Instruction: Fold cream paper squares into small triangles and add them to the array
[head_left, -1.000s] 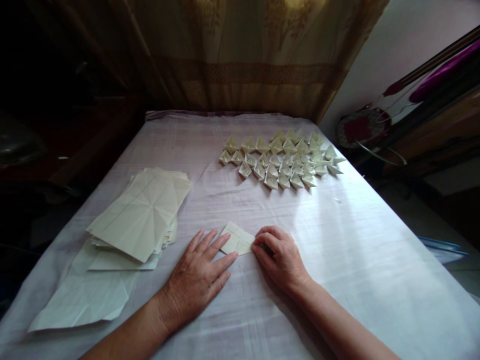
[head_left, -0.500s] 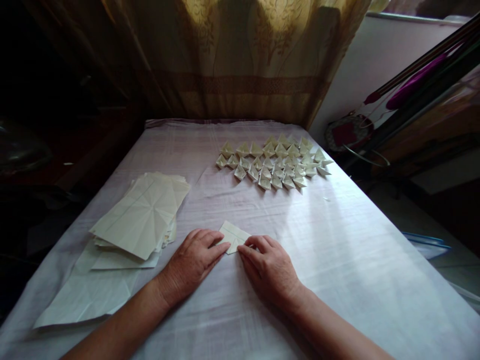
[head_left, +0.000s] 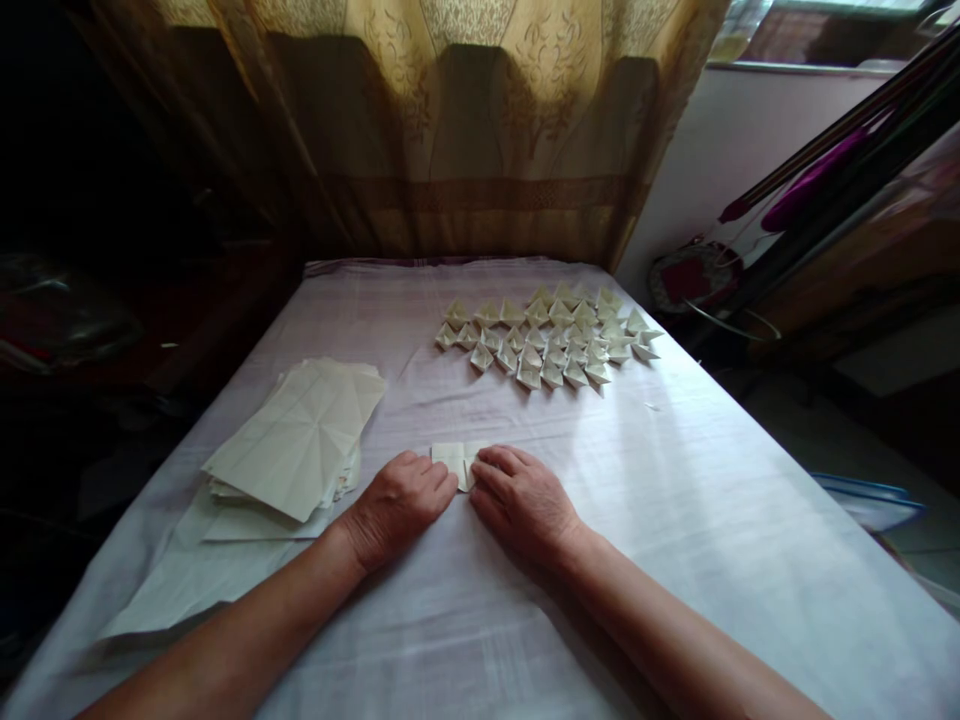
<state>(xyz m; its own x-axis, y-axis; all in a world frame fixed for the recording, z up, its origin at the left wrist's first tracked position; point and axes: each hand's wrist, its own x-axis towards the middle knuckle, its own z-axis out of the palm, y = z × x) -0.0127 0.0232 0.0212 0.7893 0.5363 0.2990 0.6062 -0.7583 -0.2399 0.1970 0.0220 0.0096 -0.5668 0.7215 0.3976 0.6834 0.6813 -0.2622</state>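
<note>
A small folded piece of cream paper (head_left: 450, 456) lies on the cloth between my two hands, with a seam down its middle. My left hand (head_left: 409, 502) is closed, fingers curled, gripping the paper's near left edge. On the right side, my right hand (head_left: 521, 497) has its fingers pressed together over the paper and covers that end. Both thumbs are partly hidden. Beyond the hands sit several folded paper boats (head_left: 529, 372), pointed at their ends and set in close rows.
Left of my left hand is a stack of creased paper sheets (head_left: 300, 440). A pale checked cloth (head_left: 420, 620) covers the table. A patterned curtain (head_left: 465, 130) hangs behind it. At the far right are a round bag (head_left: 694, 277) and a blue-edged folder (head_left: 870, 505).
The folded paper has gone from a tilted, pointed shape to a squarer one with a middle seam. My left fingers have curled in, and the view has tipped slightly upward.
</note>
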